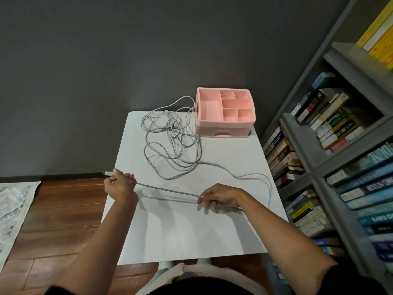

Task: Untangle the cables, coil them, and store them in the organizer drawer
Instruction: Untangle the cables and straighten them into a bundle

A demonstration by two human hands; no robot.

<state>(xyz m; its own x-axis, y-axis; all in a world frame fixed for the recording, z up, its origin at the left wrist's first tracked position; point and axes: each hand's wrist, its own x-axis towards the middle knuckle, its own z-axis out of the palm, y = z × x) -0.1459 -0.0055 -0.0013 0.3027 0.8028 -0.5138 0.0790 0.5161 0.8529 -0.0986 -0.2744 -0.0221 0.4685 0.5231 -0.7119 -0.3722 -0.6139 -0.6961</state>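
Near edge of the white rectangular surface (187, 235): both forearms reach in over it. The left hand (120, 185) hangs just off the surface's left edge, its grip pinched on the plug end (107, 173) of a long pale grey cable (168, 190), with the connector poking out past the thumb. The right hand (221, 196) sits low over the surface, its grip curled round the same cable further along.

The stretch between the hands runs nearly straight, lifted just off the surface. I judge it is held so to draw one line clear of the rest and set the span for a first coil. Behind the right hand the cable goes slack, swings out along the right edge and bends back toward the middle.

Further on is the tangled heap of thin grey and white cables (170, 141) — loose overlapping loops, many crossings, one strand hanging past the far edge. They look soft and limp. How many cables there are, I cannot tell.

Far right corner: a pink plastic desk organizer (225, 125) with open top compartments. Its drawer (221, 134) at the base looks shut, and the heap touches its left side. Nothing is coiled or stored — early in the job, by my reading.

Beyond is a dark grey wall (106, 60), with a grey bookshelf (297, 145) packed with books at right.
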